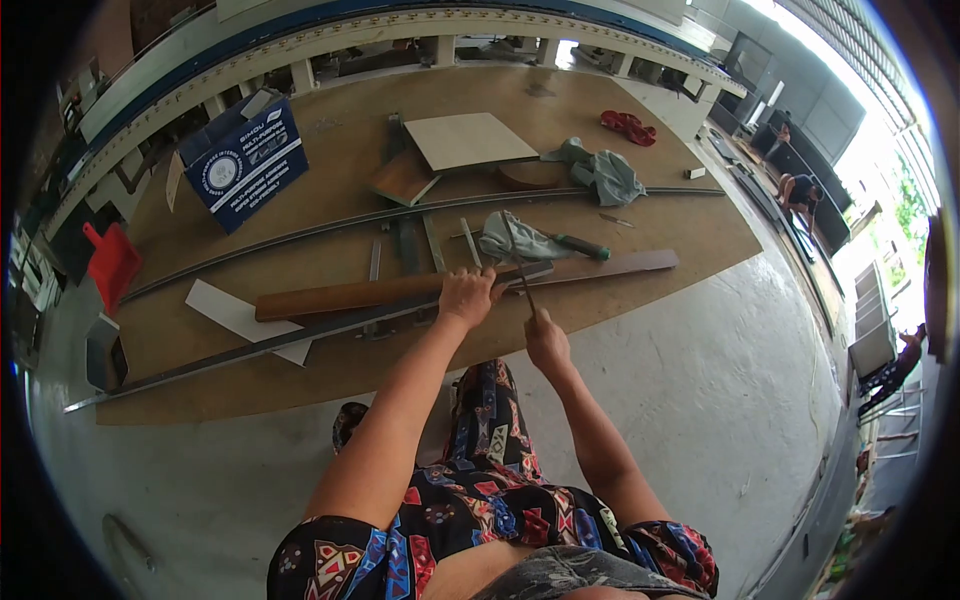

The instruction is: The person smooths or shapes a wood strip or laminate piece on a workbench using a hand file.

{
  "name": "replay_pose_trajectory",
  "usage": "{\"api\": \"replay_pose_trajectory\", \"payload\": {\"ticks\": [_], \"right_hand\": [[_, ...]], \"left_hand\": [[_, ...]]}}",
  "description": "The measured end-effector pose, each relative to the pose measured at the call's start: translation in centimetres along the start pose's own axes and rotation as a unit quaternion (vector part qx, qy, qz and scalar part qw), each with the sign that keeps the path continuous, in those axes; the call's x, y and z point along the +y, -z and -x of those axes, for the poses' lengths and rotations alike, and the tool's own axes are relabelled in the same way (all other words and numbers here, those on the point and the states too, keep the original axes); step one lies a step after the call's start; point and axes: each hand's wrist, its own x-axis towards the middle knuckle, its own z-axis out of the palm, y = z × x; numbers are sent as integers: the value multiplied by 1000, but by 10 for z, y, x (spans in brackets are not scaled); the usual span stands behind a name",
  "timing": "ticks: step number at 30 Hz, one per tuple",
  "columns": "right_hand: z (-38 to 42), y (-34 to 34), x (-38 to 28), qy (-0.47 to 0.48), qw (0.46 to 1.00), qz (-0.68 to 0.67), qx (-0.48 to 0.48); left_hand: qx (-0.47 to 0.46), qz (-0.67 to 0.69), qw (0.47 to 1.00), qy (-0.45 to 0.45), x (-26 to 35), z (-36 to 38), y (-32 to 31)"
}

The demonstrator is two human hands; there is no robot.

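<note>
My left hand (468, 297) is closed around the end part of a long dark grey strip (250, 347), over a brown wooden board (345, 293). The end of that strip pokes out to the right of my fingers. In my closed right hand (547, 342) is a thin, long tool that looks like a file (519, 255), its upper part crossing the strip's end. Just behind lies a grey-green cloth (515, 238), and beside it a green-handled tool (582, 246). How my left fingers wrap underneath is hidden.
Another long dark strip (330, 232) crosses the brown sheet (690, 225). On the sheet are a blue box (245, 165), a cream panel (470, 142), a grey cloth (612, 178), a red item (628, 127) and a white piece (235, 312). A red dustpan (113, 265) stands left. A person (800, 192) bends at far right.
</note>
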Motion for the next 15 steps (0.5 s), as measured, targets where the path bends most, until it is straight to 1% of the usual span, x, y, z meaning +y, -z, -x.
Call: {"api": "replay_pose_trajectory", "payload": {"ticks": [2, 4, 7, 10, 12, 15], "right_hand": [[33, -1, 15, -23, 1000, 0, -11], [61, -3, 28, -20, 1000, 15, -19], [64, -3, 38, -3, 1000, 9, -13], [27, 4, 23, 44, 999, 14, 7], [-12, 4, 15, 16, 999, 25, -36], [-47, 2, -3, 24, 999, 19, -38]], "left_hand": [[8, -7, 1000, -8, 0, 1, -1], [14, -11, 1000, -13, -3, 0, -2], [19, -7, 1000, -17, -5, 0, -6], [21, -5, 1000, -14, -4, 0, -5], [9, -8, 1000, -10, -3, 0, -3], [4, -2, 1000, -2, -2, -1, -3]]}}
